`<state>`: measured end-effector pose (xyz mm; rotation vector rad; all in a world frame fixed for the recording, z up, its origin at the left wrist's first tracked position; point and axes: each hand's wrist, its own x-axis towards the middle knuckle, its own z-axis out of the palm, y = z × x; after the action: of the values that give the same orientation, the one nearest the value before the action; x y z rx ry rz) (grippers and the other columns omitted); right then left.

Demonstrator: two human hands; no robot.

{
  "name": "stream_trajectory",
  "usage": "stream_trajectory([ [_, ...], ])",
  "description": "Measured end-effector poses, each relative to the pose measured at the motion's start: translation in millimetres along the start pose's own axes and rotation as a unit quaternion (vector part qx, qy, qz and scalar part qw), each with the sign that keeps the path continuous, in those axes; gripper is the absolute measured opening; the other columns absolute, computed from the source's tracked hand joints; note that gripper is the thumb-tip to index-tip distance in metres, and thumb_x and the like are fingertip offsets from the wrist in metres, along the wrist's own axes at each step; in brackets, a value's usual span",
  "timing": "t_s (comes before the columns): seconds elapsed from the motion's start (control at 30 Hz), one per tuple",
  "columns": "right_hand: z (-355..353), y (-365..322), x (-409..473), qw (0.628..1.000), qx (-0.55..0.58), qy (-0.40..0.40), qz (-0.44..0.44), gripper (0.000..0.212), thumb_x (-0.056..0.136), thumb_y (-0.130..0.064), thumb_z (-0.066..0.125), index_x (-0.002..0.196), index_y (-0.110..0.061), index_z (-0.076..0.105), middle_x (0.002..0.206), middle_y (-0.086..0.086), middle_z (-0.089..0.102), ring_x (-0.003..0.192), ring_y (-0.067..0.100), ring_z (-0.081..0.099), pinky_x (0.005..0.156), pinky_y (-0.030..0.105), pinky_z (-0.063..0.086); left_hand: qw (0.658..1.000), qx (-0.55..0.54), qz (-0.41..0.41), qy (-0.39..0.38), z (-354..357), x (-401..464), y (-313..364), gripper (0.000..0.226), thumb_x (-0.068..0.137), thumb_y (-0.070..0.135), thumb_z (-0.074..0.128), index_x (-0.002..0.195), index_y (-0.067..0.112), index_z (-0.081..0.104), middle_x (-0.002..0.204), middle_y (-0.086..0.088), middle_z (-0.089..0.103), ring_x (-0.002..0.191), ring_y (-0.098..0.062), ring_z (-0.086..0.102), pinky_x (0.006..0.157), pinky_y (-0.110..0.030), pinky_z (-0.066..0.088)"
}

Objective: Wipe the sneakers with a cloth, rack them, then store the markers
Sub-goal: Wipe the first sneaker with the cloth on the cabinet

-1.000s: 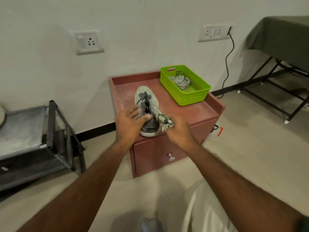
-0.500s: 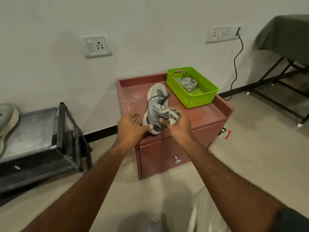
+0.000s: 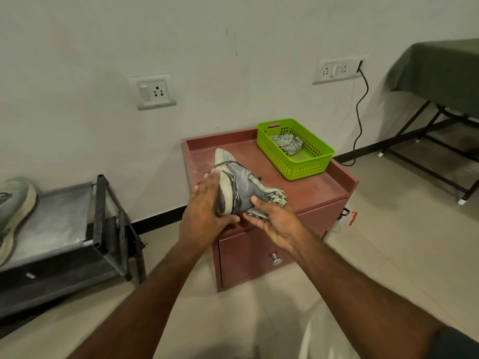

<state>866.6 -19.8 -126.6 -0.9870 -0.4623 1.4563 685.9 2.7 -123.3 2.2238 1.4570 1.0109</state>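
Note:
A grey sneaker with a pale sole is tipped on its side over the front left of the red cabinet. My left hand holds it by the sole and heel. My right hand grips a striped grey cloth pressed against the sneaker's upper. A second sneaker lies on the top shelf of the black shoe rack at the left edge. No markers are visible.
A green basket with another striped cloth inside stands at the cabinet's back right. The cabinet drawer is closed. A cloth-covered folding table stands at far right, and a black cable hangs from a wall socket.
The sneaker went from lying flat on the cabinet to tipped on its side in my left hand. My right hand moved the cloth along its upper. The view shifted left, revealing the racked sneaker.

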Motion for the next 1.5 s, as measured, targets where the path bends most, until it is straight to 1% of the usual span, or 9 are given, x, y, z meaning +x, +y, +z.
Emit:
stream_trajectory([
  [0.2, -17.1, -6.7, -5.1, 0.929, -0.361, 0.064, 0.045, 0.036, 0.080, 0.000, 0.077, 0.112, -0.006, 0.060, 0.093, 0.015, 0.076, 0.082, 0.030, 0.075, 0.065, 0.038, 0.059, 0.980, 0.133, 0.105, -0.102, -5.1, -5.1, -20.7, 0.111, 0.069, 0.056, 0.082, 0.157, 0.024, 0.024, 0.163, 0.003, 0.026, 0.150, -0.014, 0.023, 0.125, -0.033, 0.009],
  [0.37, -14.0, -26.3, -12.1, 0.775, -0.530, 0.187, -0.288, 0.026, 0.081, -0.012, 0.069, 0.107, -0.012, 0.073, 0.099, 0.007, 0.075, 0.090, 0.023, 0.069, 0.074, 0.030, 0.052, 0.975, 0.141, 0.119, -0.122, -4.5, -3.8, -25.7, 0.105, 0.071, 0.062, 0.077, 0.155, 0.021, 0.030, 0.164, 0.001, 0.025, 0.152, -0.013, 0.017, 0.121, -0.026, 0.001],
  [0.5, -2.1, -11.1, -13.3, 0.767, -0.510, -0.007, -0.390, 0.053, 0.080, -0.003, 0.072, 0.130, -0.019, 0.064, 0.132, -0.004, 0.063, 0.124, 0.007, 0.056, 0.107, 0.022, 0.042, 0.987, 0.097, 0.069, -0.112, -0.3, -6.0, -20.1, 0.105, 0.067, 0.072, 0.074, 0.152, 0.026, 0.034, 0.161, 0.002, 0.032, 0.150, -0.018, 0.026, 0.124, -0.034, 0.015],
  [0.63, 1.0, 7.1, -3.6, 0.653, -0.687, -0.118, -0.296, 0.070, 0.079, 0.009, 0.065, 0.143, -0.017, 0.052, 0.150, 0.004, 0.048, 0.143, 0.018, 0.038, 0.118, 0.024, 0.028, 0.986, 0.131, 0.057, -0.089, -1.9, -9.1, -16.9, 0.096, 0.076, 0.061, 0.076, 0.153, 0.022, 0.034, 0.160, 0.001, 0.035, 0.147, -0.025, 0.031, 0.120, -0.035, 0.020],
  [0.8, -13.2, -25.1, 6.1, 0.731, -0.619, 0.117, -0.260, 0.040, 0.086, -0.006, 0.061, 0.123, -0.020, 0.067, 0.116, 0.010, 0.071, 0.112, 0.029, 0.064, 0.086, 0.032, 0.050, 0.984, 0.142, 0.041, -0.096, -4.9, -9.0, -24.1, 0.099, 0.076, 0.066, 0.071, 0.156, 0.025, 0.029, 0.163, 0.004, 0.027, 0.151, -0.021, 0.022, 0.121, -0.037, 0.021],
  [1.0, 27.3, 7.6, 5.4, 0.693, -0.628, -0.137, -0.327, 0.085, 0.070, 0.020, 0.059, 0.147, -0.014, 0.046, 0.152, 0.002, 0.044, 0.144, 0.012, 0.034, 0.121, 0.028, 0.026, 0.987, 0.114, 0.042, -0.103, 1.3, -7.4, -26.1, 0.100, 0.075, 0.062, 0.076, 0.155, 0.018, 0.033, 0.161, -0.002, 0.032, 0.150, -0.022, 0.027, 0.122, -0.037, 0.025],
  [1.2, 14.6, -14.8, 29.5, 0.686, -0.639, 0.054, -0.342, 0.063, 0.076, 0.012, 0.052, 0.132, -0.015, 0.061, 0.132, 0.011, 0.063, 0.124, 0.029, 0.057, 0.106, 0.036, 0.045, 0.987, 0.122, 0.051, -0.095, 2.1, -7.6, -21.4, 0.098, 0.079, 0.057, 0.075, 0.156, 0.018, 0.029, 0.163, 0.000, 0.027, 0.151, -0.015, 0.022, 0.119, -0.021, 0.008],
  [1.37, 23.6, -6.4, 23.7, 0.676, -0.660, -0.142, -0.294, 0.084, 0.067, 0.024, 0.051, 0.142, -0.013, 0.053, 0.151, 0.005, 0.046, 0.143, 0.014, 0.038, 0.120, 0.028, 0.027, 0.986, 0.121, 0.039, -0.109, 2.5, -6.8, -26.2, 0.100, 0.076, 0.062, 0.074, 0.156, 0.018, 0.031, 0.162, -0.001, 0.028, 0.151, -0.019, 0.024, 0.122, -0.031, 0.017],
  [1.5, 19.3, -13.0, 12.7, 0.686, -0.676, -0.101, -0.249, 0.083, 0.071, 0.023, 0.047, 0.143, -0.020, 0.053, 0.154, -0.001, 0.042, 0.144, 0.009, 0.034, 0.116, 0.016, 0.023, 0.986, 0.117, 0.043, -0.107, 2.0, -6.5, -26.1, 0.100, 0.075, 0.062, 0.075, 0.154, 0.017, 0.033, 0.162, -0.001, 0.031, 0.150, -0.017, 0.026, 0.123, -0.029, 0.016],
])
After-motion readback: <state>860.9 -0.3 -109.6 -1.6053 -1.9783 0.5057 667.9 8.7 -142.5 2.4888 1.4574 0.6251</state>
